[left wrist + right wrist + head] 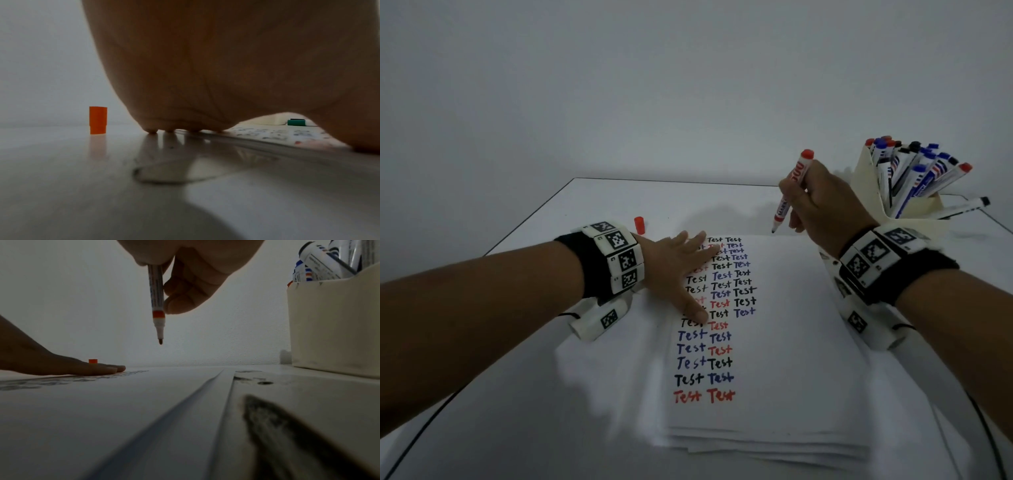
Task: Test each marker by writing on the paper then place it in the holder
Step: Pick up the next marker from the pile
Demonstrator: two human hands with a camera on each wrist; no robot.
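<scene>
Marker (792,192), red, uncapped, pinched partway down the barrel between thumb and curled fingers (185,293) of right hand (822,205); tip pointing down, held clear above the far right corner of the paper (774,342), not touching it. Barrel tilted, red end cap uppermost. Right wrist resting at the paper's right edge.

Left hand (674,270) laid flat on the paper's upper left part, fingers (698,240) straight and slightly spread, thumb out to the near side, pressing the sheet down. Fingertips seen in the left wrist view touching the surface at the paper's far edge.

Paper: top sheet of a loose stack, carrying columns of "Test" written in black, blue and red down its left half.

Red cap (98,120) standing upright on the table (534,394), beyond the paper's far left corner, apart from the left hand.

Holder (866,185), cream, standing right of the paper beyond the right hand, packed with capped markers in red, blue and black. One black-capped marker (962,207) lying on the table just behind the holder.
</scene>
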